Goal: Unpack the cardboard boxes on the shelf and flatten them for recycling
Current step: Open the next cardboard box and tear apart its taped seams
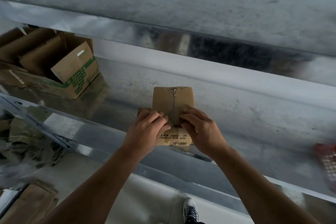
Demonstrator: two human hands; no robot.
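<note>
Shelf (236,114): small box (172,100) mid-board.

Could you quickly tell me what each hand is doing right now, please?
Left hand: fingers curled, gripping the small cardboard box on the shelf.
Right hand: also gripping the same box.

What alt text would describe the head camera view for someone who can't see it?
Both hands, left hand and right hand, press on a small cardboard box on a metal shelf. An open green-printed box sits farther left.
</note>
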